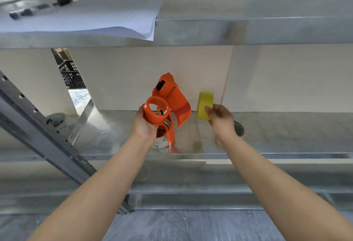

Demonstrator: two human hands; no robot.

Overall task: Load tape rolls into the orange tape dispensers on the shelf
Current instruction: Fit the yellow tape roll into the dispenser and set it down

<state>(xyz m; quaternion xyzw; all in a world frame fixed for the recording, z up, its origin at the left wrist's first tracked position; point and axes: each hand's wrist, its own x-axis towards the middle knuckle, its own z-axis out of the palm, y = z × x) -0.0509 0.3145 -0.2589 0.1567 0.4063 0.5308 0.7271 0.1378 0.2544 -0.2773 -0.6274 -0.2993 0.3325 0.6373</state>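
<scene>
My left hand (143, 126) grips an orange tape dispenser (168, 97) by its empty round hub, holding it up above the metal shelf (267, 135). Under that hand a second orange dispenser (170, 132) with a white tape roll (161, 142) rests on the shelf, partly hidden. To the right, my right hand (221, 119) holds a yellow tape roll (204, 105) upright on its edge, a short gap away from the lifted dispenser.
A small round grey disc (239, 128) lies on the shelf behind my right wrist. A white tape roll (57, 119) sits at the far left behind the slanted metal upright (44, 135). Sheets of paper (95, 18) overhang the upper shelf. A white wall backs the shelf.
</scene>
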